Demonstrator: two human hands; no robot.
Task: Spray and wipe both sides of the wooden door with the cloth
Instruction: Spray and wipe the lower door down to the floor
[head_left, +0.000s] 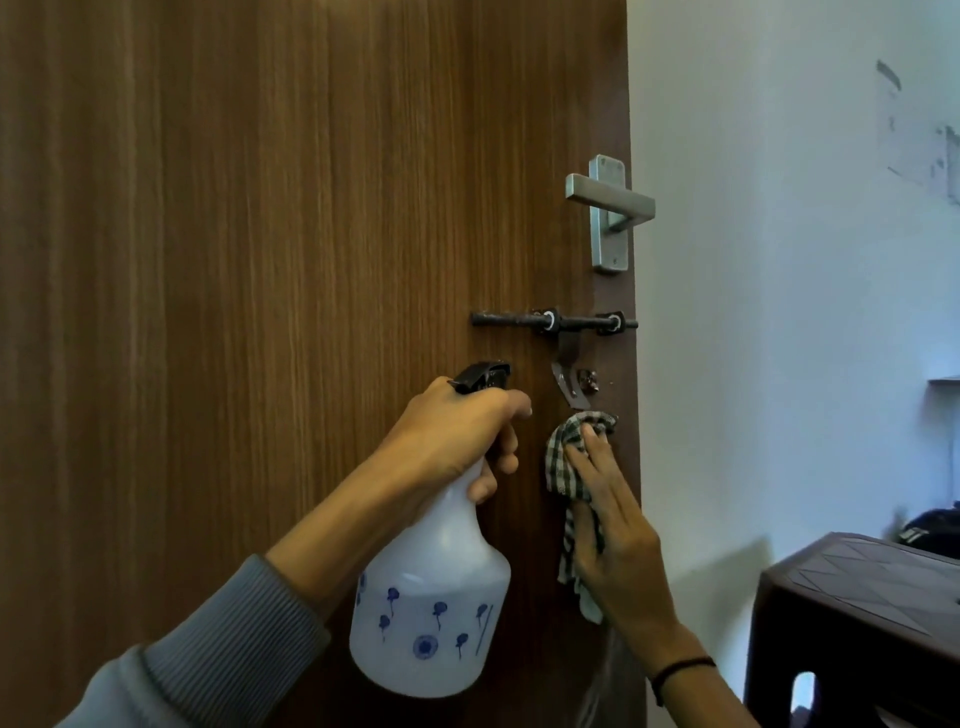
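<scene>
The brown wooden door (270, 249) fills the left and middle of the head view. My left hand (457, 436) grips the neck of a white spray bottle (431, 613) with blue flower prints, its black nozzle pointing at the door. My right hand (613, 525) presses a green-and-white checked cloth (563, 457) flat against the door near its right edge, just below the latch. The fingers lie straight over the cloth.
A silver lever handle (608, 208) sits near the door's right edge, with a dark sliding bolt (550, 322) and its hasp below it. A white wall (779, 312) is to the right. A dark brown plastic stool (857, 623) stands at lower right.
</scene>
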